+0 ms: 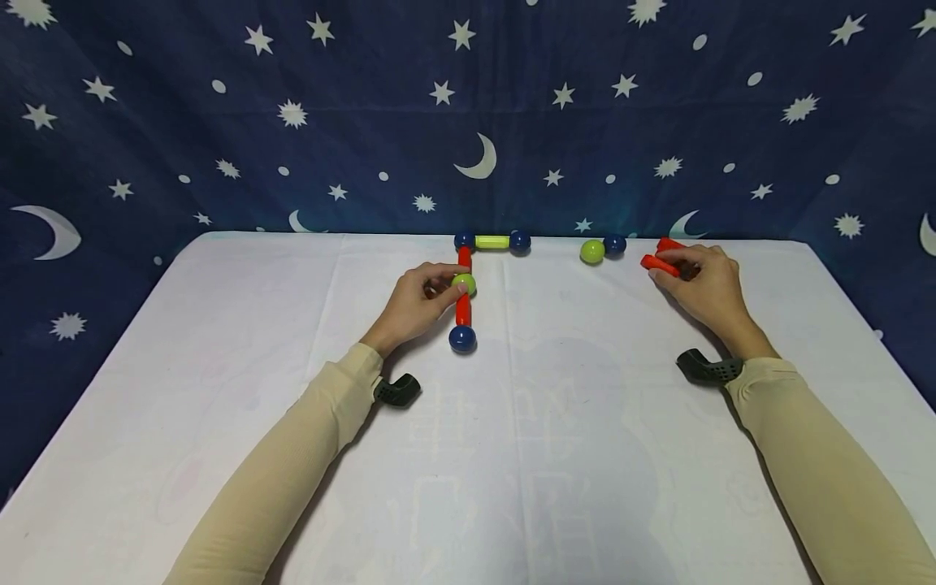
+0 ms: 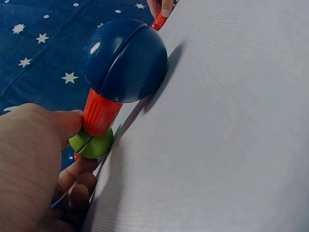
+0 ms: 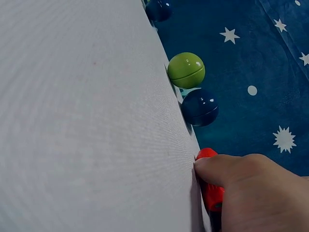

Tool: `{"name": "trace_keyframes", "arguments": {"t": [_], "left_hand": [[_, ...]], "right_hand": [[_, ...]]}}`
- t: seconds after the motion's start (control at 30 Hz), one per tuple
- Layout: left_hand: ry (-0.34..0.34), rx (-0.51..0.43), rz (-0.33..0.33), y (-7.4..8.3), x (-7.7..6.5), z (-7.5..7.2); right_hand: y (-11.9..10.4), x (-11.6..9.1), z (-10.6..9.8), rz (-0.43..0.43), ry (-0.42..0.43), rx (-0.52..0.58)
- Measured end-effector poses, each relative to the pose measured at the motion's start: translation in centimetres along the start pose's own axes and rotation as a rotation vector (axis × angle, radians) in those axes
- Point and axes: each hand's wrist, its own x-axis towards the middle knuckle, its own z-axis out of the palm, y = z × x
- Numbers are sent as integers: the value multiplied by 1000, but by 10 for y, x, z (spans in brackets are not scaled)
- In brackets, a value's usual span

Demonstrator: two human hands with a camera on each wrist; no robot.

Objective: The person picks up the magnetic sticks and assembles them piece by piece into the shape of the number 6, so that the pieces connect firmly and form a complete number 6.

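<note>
My left hand (image 1: 418, 299) pinches a green ball (image 1: 465, 283) between thumb and fingers. From that ball one red rod (image 1: 464, 258) runs back and another red rod (image 1: 463, 310) runs toward me, ending in a blue ball (image 1: 462, 339). In the left wrist view, the near blue ball (image 2: 126, 60) stands large in front, and the thumb lies beside the near rod (image 2: 101, 112). At the right, my right hand (image 1: 705, 286) pinches a red rod (image 1: 660, 265) near the table's back edge. A second red rod (image 1: 669, 244) lies just behind it, partly hidden by the fingers.
At the back, a yellow-green rod (image 1: 492, 242) links two blue balls (image 1: 520, 241), the left one meeting the far red rod. A loose green ball (image 1: 592, 252) and a blue ball (image 1: 614, 245) sit side by side. A dark starry cloth (image 1: 380, 122) hangs behind the white tabletop (image 1: 570, 455).
</note>
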Motion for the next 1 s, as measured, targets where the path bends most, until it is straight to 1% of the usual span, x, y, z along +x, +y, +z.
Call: {"name": "trace_keyframes", "arguments": {"t": [0.3, 0.67, 0.83, 1.0], "left_hand": [[1, -4, 3, 0, 0, 0], [3, 4, -1, -2, 1, 1], [7, 8, 7, -1, 0, 0], [7, 8, 12, -2, 1, 2]], "right_hand": [[0, 0, 1, -4, -3, -5], [-3, 0, -1, 24, 35, 28], [-6, 2, -3, 2, 61, 38], [-11, 2, -6, -16, 74, 70]]}}
